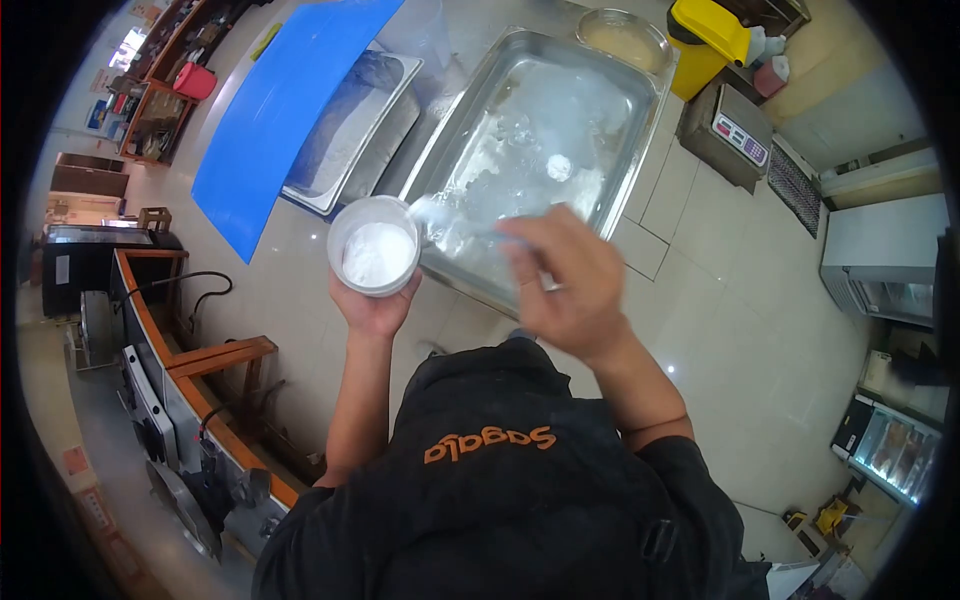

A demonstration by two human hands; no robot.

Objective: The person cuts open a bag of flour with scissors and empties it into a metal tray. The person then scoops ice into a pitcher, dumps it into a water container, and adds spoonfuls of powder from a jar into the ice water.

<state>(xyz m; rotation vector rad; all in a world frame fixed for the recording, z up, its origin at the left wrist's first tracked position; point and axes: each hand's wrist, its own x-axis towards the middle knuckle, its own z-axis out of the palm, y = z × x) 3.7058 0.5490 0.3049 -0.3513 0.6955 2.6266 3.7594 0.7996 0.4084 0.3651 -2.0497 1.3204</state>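
My left hand is closed around a round plastic tub from below. White powder partly fills the tub. Between the fingers of my right hand is the handle of a spoon, smeared by motion. Its bowl end points left, close to the tub's rim, and looks pale as if loaded with powder. Both hands are at the near left side of a large rectangular steel pan. Cloudy liquid covers the pan's bottom, and a small white heap of powder lies in it.
A blue sheet leans over another steel pan dusted with white powder at the left. Behind the large pan sits a round metal bowl. A yellow bin and a scale stand to the right.
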